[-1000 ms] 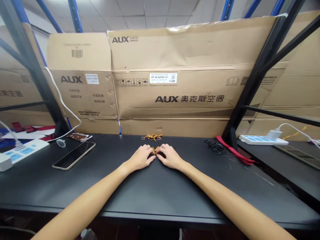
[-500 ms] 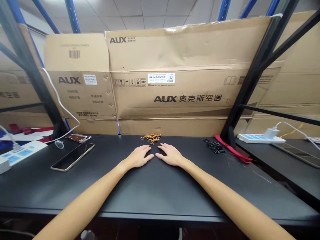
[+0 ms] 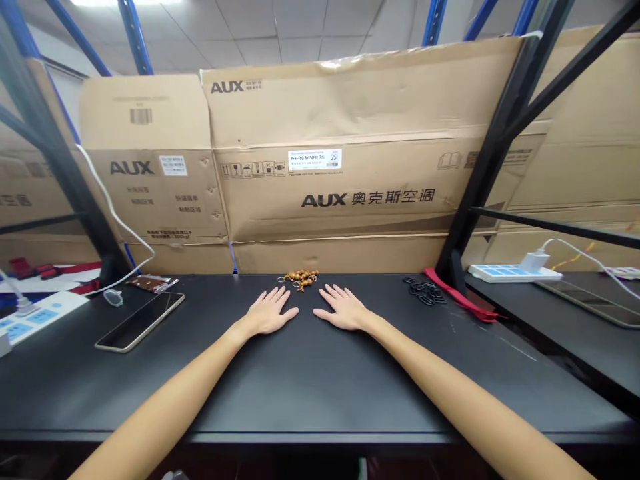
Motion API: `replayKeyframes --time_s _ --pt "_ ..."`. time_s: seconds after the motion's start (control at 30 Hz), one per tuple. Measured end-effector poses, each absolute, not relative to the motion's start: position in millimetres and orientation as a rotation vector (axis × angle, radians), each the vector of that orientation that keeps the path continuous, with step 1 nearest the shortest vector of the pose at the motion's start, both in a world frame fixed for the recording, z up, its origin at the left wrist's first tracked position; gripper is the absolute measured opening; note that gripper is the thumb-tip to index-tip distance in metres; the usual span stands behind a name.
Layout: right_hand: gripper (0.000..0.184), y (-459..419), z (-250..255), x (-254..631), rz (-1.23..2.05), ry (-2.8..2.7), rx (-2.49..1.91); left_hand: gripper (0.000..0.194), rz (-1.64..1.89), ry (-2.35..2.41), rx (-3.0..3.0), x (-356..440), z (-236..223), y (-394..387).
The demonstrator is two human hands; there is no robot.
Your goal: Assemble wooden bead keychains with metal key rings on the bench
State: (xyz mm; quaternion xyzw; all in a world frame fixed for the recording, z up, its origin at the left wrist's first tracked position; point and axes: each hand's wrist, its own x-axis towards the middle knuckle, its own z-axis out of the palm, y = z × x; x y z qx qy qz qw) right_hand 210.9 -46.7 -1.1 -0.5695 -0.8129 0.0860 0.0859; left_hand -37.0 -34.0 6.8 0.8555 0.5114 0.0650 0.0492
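My left hand [image 3: 271, 311] lies palm down on the black tabletop [image 3: 300, 393], fingers spread and holding nothing. To its right, my right hand [image 3: 343, 308] also rests flat with its fingers apart. A gap of bare tabletop separates the two thumbs. Just beyond the fingertips sits a small heap of yellow-brown beaded keyrings [image 3: 301, 277] with metal rings; neither hand touches it. Off to the right of my right hand is a loose pile of black rings or loops [image 3: 424, 291], whose exact kind I cannot make out.
A phone [image 3: 141, 322] lies at the left near a brown packet [image 3: 151, 283] and a white power strip [image 3: 43, 319]. A red strap [image 3: 463, 298] runs beside the black frame post at right. Another power strip [image 3: 515, 273] is farther right. Cardboard [image 3: 350, 133] walls the back.
Both hands have spread their fingers wider and moved slightly apart, the left one shifting leftward. The camera view has shifted a little. The beaded keyrings stay in place on the table.
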Motion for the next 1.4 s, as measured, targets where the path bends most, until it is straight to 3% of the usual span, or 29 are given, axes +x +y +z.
replayKeyframes --time_s 0.43,0.97,1.4 --pt "0.088 -52 5 206 0.308 -2.434 -1.637 0.074 0.168 1.348 2.688 -27 14 -49" --pt "0.088 -43 -1 217 0.256 -2.355 -1.726 0.076 0.246 1.580 2.638 -30 5 -26" --pt "0.087 -43 0 217 0.251 -2.367 -1.701 0.077 0.348 1.681 2.627 20 5 30"
